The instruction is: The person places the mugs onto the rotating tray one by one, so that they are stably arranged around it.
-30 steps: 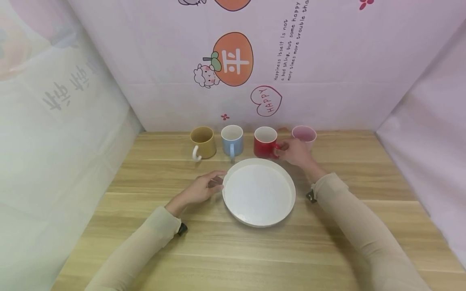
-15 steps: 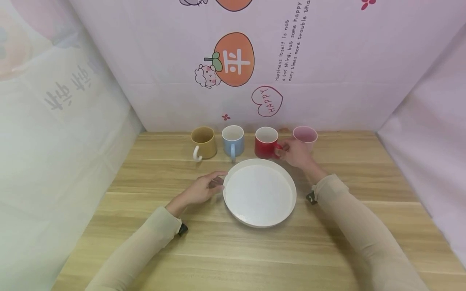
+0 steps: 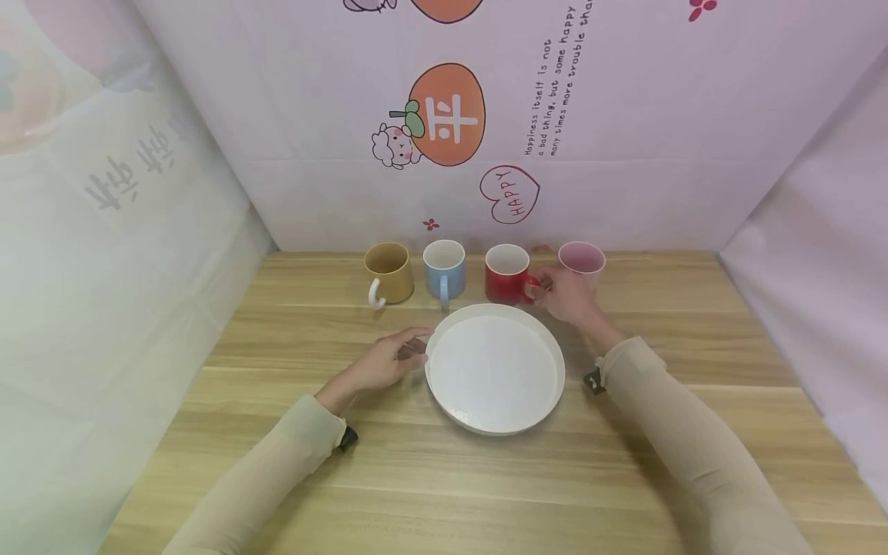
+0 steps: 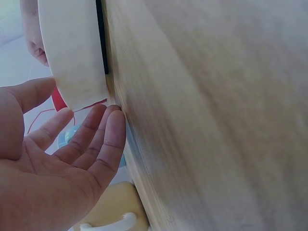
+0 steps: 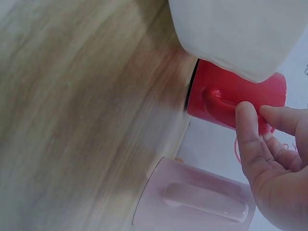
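Note:
A round white tray (image 3: 494, 378) lies on the wooden table, its raised wall facing the left hand. My left hand (image 3: 378, 362) is at the tray's left rim, fingers spread and loosely bent; in the left wrist view its thumb and fingertips come right up to the tray wall (image 4: 72, 53). Behind the tray stands an upright red mug (image 3: 501, 288), white inside. With thumb and fingers my right hand (image 3: 565, 294) pinches the mug's handle, seen closely in the right wrist view as a red handle (image 5: 224, 109). The right hand partly hides the pink mug (image 3: 583, 256).
Left of the red mug stand a light blue mug (image 3: 452, 279) and a mustard mug (image 3: 397, 285) with a white handle. The row of mugs is near the table's back edge, before a printed cloth backdrop (image 3: 312, 193). White cloth hangs at both sides.

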{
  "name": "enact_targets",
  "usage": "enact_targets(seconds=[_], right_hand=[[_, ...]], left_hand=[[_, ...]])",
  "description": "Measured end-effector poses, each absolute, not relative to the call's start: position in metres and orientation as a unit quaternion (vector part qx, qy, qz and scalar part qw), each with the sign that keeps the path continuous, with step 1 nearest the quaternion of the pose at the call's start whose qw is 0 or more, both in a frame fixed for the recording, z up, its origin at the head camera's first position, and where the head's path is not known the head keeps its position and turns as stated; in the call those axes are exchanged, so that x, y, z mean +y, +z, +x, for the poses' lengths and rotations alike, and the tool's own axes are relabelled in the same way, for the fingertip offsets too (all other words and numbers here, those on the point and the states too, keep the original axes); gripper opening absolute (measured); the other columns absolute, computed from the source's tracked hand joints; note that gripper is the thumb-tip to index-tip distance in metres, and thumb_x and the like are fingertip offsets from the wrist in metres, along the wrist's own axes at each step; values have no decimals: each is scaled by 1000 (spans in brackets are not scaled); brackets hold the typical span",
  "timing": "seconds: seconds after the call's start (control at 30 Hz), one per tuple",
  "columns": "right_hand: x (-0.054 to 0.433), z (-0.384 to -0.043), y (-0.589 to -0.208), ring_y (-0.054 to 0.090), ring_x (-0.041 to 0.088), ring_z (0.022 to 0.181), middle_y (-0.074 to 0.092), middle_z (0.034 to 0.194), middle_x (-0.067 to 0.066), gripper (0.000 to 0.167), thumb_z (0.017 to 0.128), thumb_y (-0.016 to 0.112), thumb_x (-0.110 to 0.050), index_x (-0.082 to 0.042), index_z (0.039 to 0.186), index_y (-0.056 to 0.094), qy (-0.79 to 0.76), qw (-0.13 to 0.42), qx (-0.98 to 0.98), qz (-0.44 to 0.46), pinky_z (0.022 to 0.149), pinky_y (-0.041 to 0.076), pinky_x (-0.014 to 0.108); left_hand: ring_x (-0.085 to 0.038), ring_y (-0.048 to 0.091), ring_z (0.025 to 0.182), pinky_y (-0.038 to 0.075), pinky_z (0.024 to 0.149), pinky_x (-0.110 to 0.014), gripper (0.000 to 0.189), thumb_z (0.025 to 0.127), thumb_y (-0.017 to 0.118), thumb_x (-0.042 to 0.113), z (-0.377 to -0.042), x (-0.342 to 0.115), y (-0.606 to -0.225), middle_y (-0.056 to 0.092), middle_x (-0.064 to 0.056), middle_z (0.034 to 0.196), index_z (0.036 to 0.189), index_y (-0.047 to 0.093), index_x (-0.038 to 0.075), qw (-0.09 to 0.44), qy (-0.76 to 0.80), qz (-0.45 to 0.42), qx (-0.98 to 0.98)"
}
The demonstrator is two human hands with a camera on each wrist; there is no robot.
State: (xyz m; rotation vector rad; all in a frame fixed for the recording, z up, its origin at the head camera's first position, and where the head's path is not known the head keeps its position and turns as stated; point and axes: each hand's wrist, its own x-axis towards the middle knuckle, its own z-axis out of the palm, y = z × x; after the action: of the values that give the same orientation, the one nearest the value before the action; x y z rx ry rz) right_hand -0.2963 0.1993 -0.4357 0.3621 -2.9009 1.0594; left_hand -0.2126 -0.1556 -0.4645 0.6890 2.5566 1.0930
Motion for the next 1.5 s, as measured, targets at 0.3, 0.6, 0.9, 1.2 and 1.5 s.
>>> enact_targets(seconds=[0.3,0.6,0.9,1.2,1.5], right_hand=[[205,-295,-436,73,30,83,74,97,21,20,96,66,-14,2,107,68,380,0,-919,103,69,60,31],[209,-286,-426,69,26,81,75,93,15,23,97,66,-23,-3,107,69,377,11,-921,95,65,56,28],[209,-280,-418,68,26,81,75,92,16,21,97,66,-18,-1,108,70,375,22,-920,108,66,55,29],[212,-277,-416,69,30,85,73,98,19,19,97,64,-14,-1,108,68,373,26,-920,114,65,56,30],[210,-269,-406,69,31,89,74,98,18,20,97,65,-16,-2,110,68,366,14,-924,110,65,56,29]], left_hand=[[-29,64,119,52,104,-44,51,101,60,22,-213,-156,-466,66,-13,127,149,45,15,139,379,240,883],[-29,63,120,51,104,-44,51,101,60,22,-212,-156,-465,66,-13,128,149,44,15,141,381,235,883],[-29,63,120,51,105,-45,52,101,60,22,-212,-157,-466,66,-13,128,150,44,15,139,386,234,882],[-30,64,119,52,104,-45,52,101,60,22,-213,-159,-468,66,-14,128,150,44,16,138,383,240,881],[-29,64,119,52,104,-44,52,101,60,23,-213,-159,-470,66,-13,128,150,44,17,138,385,243,880]])
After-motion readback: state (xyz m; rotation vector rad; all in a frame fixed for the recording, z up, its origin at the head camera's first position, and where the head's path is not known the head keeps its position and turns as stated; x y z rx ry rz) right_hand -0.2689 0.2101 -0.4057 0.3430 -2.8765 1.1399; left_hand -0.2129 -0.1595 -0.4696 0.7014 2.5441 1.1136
